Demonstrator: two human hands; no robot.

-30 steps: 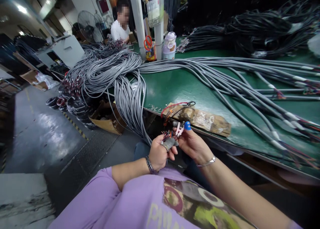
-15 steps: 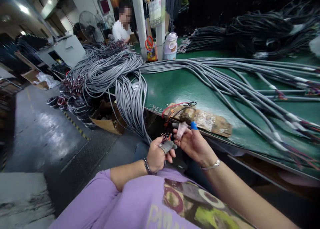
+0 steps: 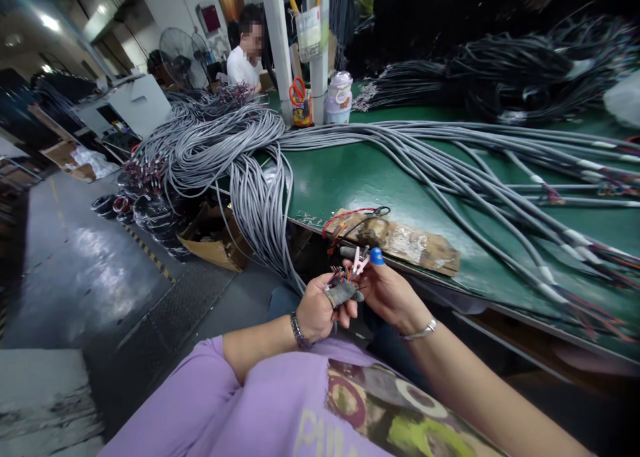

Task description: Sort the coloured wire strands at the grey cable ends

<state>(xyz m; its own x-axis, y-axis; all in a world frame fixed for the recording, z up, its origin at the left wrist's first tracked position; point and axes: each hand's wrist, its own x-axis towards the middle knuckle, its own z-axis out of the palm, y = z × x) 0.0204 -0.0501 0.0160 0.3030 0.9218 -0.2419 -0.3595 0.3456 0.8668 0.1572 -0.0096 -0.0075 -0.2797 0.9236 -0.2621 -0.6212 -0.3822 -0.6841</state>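
My left hand [image 3: 316, 310], with a grey cover on its thumb, is closed around the end of a cable. Thin coloured wires [image 3: 345, 276] fan out above that thumb. Close on the right, my right hand [image 3: 393, 289] wears a blue cover on the thumb and a grey one on a finger. Between these two fingertips it pinches a small pale pink piece [image 3: 358, 262] that looks like a clip. The clip is beside the wire tips; whether it touches them I cannot tell. The rest of the held cable is hidden by my left hand.
Grey cables [image 3: 400, 137] run along the green table [image 3: 330, 177] and hang over its front edge. A worn wooden board [image 3: 440, 252] with red and black leads lies at the edge. A cardboard box [image 3: 213, 244] stands below. Another person [image 3: 243, 64] sits beyond the cable pile.
My right hand has moved slightly left, closer to the wires. The pink piece has turned and now shows a crossed, clip-like outline. My left hand still grips the cable end.
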